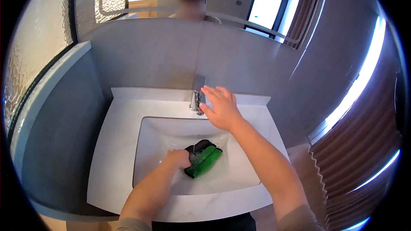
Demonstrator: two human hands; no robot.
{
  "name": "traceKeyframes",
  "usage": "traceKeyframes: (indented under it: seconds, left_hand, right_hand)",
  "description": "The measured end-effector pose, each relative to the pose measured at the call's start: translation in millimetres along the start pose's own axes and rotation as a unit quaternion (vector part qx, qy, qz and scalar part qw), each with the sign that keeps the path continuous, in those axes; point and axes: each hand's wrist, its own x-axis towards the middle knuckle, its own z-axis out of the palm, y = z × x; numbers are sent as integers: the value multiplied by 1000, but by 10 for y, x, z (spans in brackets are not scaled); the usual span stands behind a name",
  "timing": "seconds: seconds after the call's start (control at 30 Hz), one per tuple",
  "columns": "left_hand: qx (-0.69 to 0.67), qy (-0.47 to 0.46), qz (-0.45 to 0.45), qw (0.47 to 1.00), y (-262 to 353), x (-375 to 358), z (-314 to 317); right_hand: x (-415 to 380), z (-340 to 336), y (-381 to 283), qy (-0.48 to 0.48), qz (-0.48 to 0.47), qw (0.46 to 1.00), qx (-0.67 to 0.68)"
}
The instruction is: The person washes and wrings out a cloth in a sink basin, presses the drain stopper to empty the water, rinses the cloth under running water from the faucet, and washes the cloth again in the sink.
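Note:
A green and black cloth item [205, 161] lies wet and bunched in the white sink basin [239, 179]. My left hand [177, 158] is closed on its left edge, with the fingertips hidden against the dark fabric. From the chrome faucet [197, 102] a thin stream of water falls onto the cloth. Up at the right side of the faucet is my right hand [220, 106], fingers stretched out and thumb apart, the tips right at the metal.
A white marbled countertop [111, 158] surrounds the basin. Behind it rises a grey wall [150, 60] with a mirror [239, 0] reflecting a person. Textured glass [38, 38] stands at left; a brown pleated curtain [359, 162] hangs at right.

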Motion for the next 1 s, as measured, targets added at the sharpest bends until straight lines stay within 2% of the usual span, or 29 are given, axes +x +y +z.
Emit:
traceKeyframes:
  seconds: [0.07,0.13,0.2,0.27,0.3,0.37,0.4,0.47,0.5,0.53,0.57,0.6,0.67,0.73,0.77,0.8,0.83,0.87,0.9,0.93,1.0]
  left_hand:
    - [3,-8,-8,1000,8,-19,27]
    - [2,-30,-10,1000,-10,-27,16]
    - [-4,-26,2,1000,1,-79,-51]
    - [-11,-31,16,999,-26,24,86]
    - [-15,-23,16,999,-125,258,249]
    - [-18,-26,15,999,-190,312,344]
    - [-53,3,7,999,-168,213,218]
    - [-82,30,1,996,-203,175,179]
    - [-116,72,-14,990,-258,219,219]
    - [-153,115,-29,981,-281,248,230]
    - [-154,113,-29,981,-297,279,254]
    - [-152,121,-35,980,-305,293,273]
    - [-149,121,-43,980,-293,267,305]
    - [-63,136,19,988,-257,200,295]
    - [-62,127,19,990,-269,215,284]
    - [-123,67,34,990,-299,231,246]
    - [-184,9,47,982,-325,254,222]
    - [-184,3,46,982,-345,275,222]
    - [-170,8,55,984,-359,280,219]
    - [-156,15,65,986,-366,285,219]
    - [-160,29,58,985,-356,244,196]
  right_hand:
    - [-188,6,12,122,-1,990,66]
    - [-603,176,165,192,15,973,128]
    - [-1049,459,247,111,94,980,138]
    - [-1353,768,230,-60,185,972,135]
    - [-1468,910,268,-56,185,972,136]
    - [-1718,1132,302,-216,85,970,73]
    - [-1728,1132,291,-216,88,969,76]
    - [-1661,1013,206,-372,140,917,41]
    - [-1569,903,159,-371,142,917,42]
    - [-1449,771,106,-413,174,894,28]
    - [-1380,710,77,-455,205,866,16]
    - [-1360,799,130,-459,205,864,17]
    - [-1380,1059,281,-503,275,818,39]
    - [-1395,1053,349,-489,265,828,69]
    - [-1435,1062,369,-468,254,841,94]
    - [-1506,1097,373,-473,258,837,99]
    - [-1564,1147,380,-406,256,865,149]
    - [-1621,1195,378,-336,251,886,196]
    - [-1677,1226,347,-313,208,912,164]
    - [-1710,1261,333,-316,211,910,166]
    - [-1723,1319,328,-346,155,911,159]
